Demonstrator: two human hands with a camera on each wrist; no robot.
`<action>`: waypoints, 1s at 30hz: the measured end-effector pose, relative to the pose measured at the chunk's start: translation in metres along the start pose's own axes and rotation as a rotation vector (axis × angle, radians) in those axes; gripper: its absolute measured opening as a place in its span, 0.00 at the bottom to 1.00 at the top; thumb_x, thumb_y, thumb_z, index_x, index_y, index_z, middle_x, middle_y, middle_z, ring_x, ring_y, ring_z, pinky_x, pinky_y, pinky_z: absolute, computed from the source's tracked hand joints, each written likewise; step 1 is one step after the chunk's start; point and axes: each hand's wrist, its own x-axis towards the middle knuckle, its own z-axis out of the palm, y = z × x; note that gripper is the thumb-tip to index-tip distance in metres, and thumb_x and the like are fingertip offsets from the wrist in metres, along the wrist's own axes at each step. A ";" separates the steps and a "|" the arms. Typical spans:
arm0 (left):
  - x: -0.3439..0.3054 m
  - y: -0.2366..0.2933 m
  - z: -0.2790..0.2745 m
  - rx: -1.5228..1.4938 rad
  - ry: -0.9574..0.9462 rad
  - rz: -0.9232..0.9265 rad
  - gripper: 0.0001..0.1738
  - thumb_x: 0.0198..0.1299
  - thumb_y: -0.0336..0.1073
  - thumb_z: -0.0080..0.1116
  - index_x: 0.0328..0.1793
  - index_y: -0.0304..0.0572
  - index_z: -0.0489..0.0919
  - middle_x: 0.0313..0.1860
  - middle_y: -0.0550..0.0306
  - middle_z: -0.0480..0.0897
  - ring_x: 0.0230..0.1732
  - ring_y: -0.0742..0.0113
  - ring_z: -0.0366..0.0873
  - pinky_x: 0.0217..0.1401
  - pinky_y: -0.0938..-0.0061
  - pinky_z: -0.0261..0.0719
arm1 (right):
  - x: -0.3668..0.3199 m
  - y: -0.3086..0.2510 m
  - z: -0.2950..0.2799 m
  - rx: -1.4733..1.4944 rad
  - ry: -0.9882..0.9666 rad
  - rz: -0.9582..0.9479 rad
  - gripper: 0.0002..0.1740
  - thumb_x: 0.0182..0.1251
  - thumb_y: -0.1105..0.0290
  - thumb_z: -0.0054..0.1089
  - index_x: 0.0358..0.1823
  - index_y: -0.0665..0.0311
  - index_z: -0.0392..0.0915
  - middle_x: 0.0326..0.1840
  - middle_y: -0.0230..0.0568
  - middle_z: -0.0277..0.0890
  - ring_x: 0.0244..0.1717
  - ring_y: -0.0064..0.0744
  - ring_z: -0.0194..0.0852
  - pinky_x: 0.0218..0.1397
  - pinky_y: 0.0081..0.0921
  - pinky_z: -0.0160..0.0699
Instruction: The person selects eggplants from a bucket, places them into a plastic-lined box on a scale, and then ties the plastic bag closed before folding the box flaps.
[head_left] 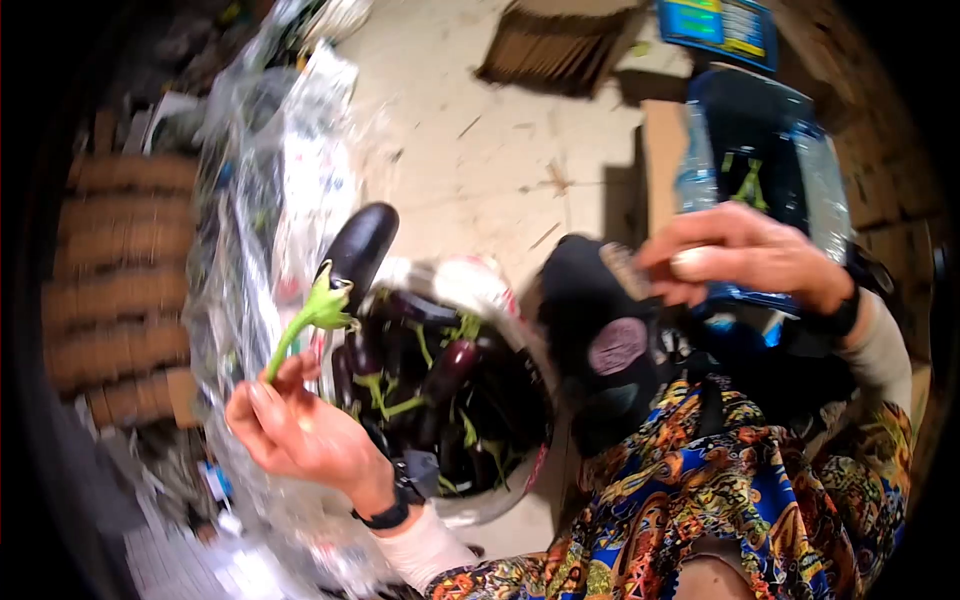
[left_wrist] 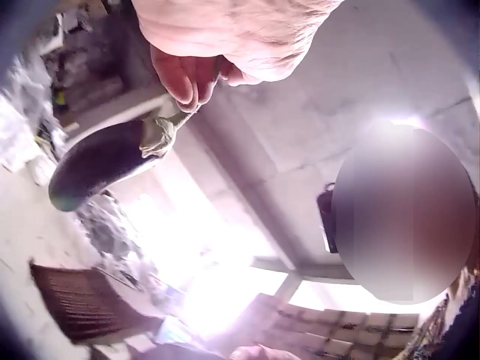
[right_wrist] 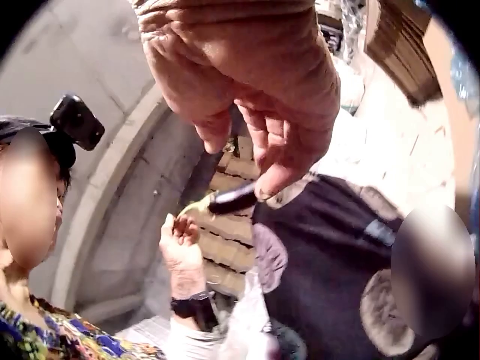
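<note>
Left hand (head_left: 300, 430), lower left, pinched an eggplant (head_left: 360, 248) by its green stem above a filled bowl (head_left: 488, 506) — right hand (head_left: 745, 255), upper right, fingers curled; grip impossible to tell.

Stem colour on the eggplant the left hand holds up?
Light green stem on a glossy dark purple eggplant, pinched by the left hand; clearest in head view.

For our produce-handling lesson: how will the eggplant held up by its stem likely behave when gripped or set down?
The eggplant keeps its shape sticking up from the left hand, so it is probably firm. Its glossy skin may be slippery. Being rounded, it would likely roll if laid down, and the thin green stem might snap under its weight.
</note>
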 end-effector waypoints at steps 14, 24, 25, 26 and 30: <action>-0.122 0.004 0.101 0.115 -0.865 -0.209 0.30 0.61 0.40 0.66 0.60 0.28 0.65 0.50 0.45 0.81 0.48 0.64 0.78 0.55 0.72 0.75 | 0.027 0.036 -0.017 0.704 0.294 -0.390 0.14 0.69 0.62 0.61 0.51 0.60 0.73 0.41 0.30 0.76 0.42 0.21 0.77 0.48 0.22 0.77; -0.091 -0.003 0.075 -0.073 -0.635 -0.103 0.37 0.65 0.31 0.54 0.76 0.28 0.50 0.53 0.42 0.79 0.51 0.56 0.80 0.56 0.67 0.76 | 0.035 -0.020 0.048 -0.157 0.173 -0.188 0.23 0.74 0.59 0.46 0.62 0.67 0.72 0.51 0.36 0.77 0.54 0.24 0.71 0.58 0.22 0.68; -0.095 -0.013 0.057 -0.004 -0.555 -0.142 0.37 0.65 0.32 0.54 0.76 0.30 0.51 0.51 0.46 0.80 0.46 0.61 0.80 0.52 0.71 0.77 | 0.035 -0.020 0.041 -0.252 0.084 -0.177 0.22 0.73 0.59 0.48 0.60 0.67 0.73 0.50 0.36 0.78 0.51 0.23 0.74 0.53 0.22 0.71; -0.096 -0.021 0.039 0.008 -0.495 -0.260 0.36 0.66 0.33 0.55 0.76 0.32 0.52 0.47 0.50 0.80 0.41 0.66 0.78 0.47 0.74 0.77 | 0.036 -0.013 0.041 -0.217 0.143 -0.155 0.20 0.72 0.60 0.52 0.56 0.66 0.76 0.47 0.33 0.79 0.47 0.20 0.74 0.49 0.21 0.71; -0.109 -0.066 -0.030 -0.038 -0.221 -0.728 0.28 0.69 0.38 0.54 0.72 0.40 0.62 0.38 0.57 0.78 0.28 0.79 0.71 0.28 0.83 0.69 | 0.043 0.019 -0.003 -0.174 0.211 -0.079 0.14 0.71 0.61 0.56 0.48 0.64 0.79 0.40 0.27 0.78 0.39 0.13 0.71 0.41 0.15 0.69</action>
